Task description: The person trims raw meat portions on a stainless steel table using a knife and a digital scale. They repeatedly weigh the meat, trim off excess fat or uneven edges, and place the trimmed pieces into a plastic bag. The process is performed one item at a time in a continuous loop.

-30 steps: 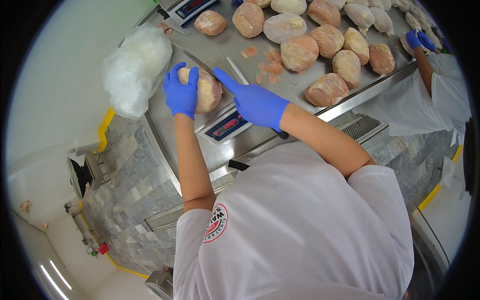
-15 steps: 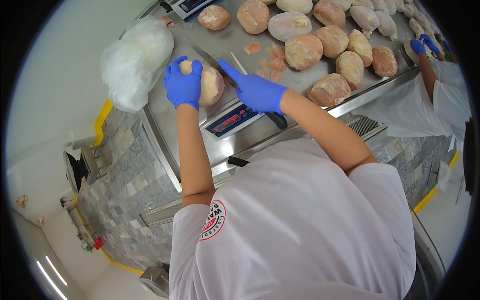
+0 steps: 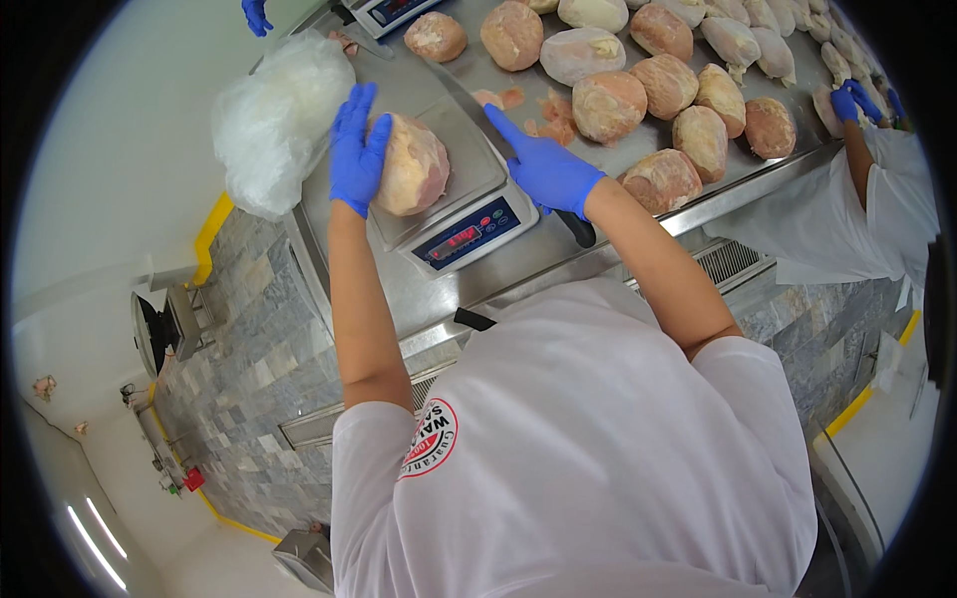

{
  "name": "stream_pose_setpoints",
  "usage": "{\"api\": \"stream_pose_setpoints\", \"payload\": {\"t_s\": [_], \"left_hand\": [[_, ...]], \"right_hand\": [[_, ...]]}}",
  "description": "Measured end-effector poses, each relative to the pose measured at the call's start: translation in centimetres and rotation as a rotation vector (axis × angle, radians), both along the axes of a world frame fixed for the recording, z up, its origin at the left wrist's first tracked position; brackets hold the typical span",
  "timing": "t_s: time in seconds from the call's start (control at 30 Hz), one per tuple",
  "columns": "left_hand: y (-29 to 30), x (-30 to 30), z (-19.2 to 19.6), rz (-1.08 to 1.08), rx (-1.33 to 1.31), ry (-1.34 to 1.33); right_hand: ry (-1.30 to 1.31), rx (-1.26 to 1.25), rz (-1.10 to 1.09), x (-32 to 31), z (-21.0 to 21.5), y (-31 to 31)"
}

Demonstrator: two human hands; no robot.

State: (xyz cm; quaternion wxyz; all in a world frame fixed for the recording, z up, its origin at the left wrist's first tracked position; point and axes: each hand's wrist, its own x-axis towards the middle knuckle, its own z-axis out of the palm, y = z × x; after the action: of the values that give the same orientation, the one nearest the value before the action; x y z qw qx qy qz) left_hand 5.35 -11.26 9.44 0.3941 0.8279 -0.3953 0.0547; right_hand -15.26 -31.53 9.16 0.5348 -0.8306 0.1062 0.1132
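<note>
A rounded piece of raw, pale pink poultry-like meat rests on the steel platform of a digital scale. My left hand, in a blue glove, lies along the meat's left side. Its fingers are stretched out, the thumb touching or just over the meat's top. To the right of the meat, my blue-gloved right hand is wrapped round the black handle of a knife, index finger extended along the blade. The blade points away to the upper left, over the scale's right edge.
Several similar meat pieces fill the steel table's far right, with trimmings nearer. A clear plastic bag lies at the left edge; a second scale stands behind. Another person's gloved hands work at right; one more hand shows upper left.
My left hand has loosened from over the meat and moved to its left side. The knife hand has shifted right, away from the meat. Another person's hand has appeared at upper left.
</note>
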Motion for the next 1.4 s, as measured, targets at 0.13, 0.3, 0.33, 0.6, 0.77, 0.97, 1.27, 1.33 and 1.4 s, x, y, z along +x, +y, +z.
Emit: {"api": "stream_pose_setpoints", "payload": {"t_s": [0.13,0.3,0.33,0.6,0.77,0.97,1.27,1.33,1.4], "left_hand": [[0.4,-1.5,-0.1,0.294,0.184,0.023],[-1.3,-5.5,0.2,0.464,0.224,0.165],[-1.4,-5.6,0.1,0.48,0.236,0.136],[-4.2,-6.2,0.8,0.503,0.235,0.071],[-3.5,-1.5,-3.7,0.264,0.047,0.215],[1.7,0.0,-1.0,-0.182,0.153,0.199],[3.6,0.9,1.2,-0.232,0.073,0.216],[1.3,-0.3,2.5,-0.264,0.111,0.208],[3.8,-1.3,2.3,-0.142,0.125,0.156]], "right_hand": [[-0.144,-0.144,0.038,-0.4,2.7,1.3],[-0.276,-0.153,0.038,0.7,-0.1,4.9],[-0.303,-0.171,0.027,1.0,-0.3,5.4],[-0.028,-0.011,0.052,2.3,3.5,3.1],[-0.314,-0.066,0.082,-1.0,-8.7,2.8],[0.029,-0.042,0.095,-1.5,0.6,0.8],[-0.07,-0.125,0.016,-0.8,-0.5,0.0],[-0.559,-0.316,-0.205,-0.2,-7.9,-0.9],[-0.195,-0.188,-0.04,-1.5,-2.4,-0.3]]}}
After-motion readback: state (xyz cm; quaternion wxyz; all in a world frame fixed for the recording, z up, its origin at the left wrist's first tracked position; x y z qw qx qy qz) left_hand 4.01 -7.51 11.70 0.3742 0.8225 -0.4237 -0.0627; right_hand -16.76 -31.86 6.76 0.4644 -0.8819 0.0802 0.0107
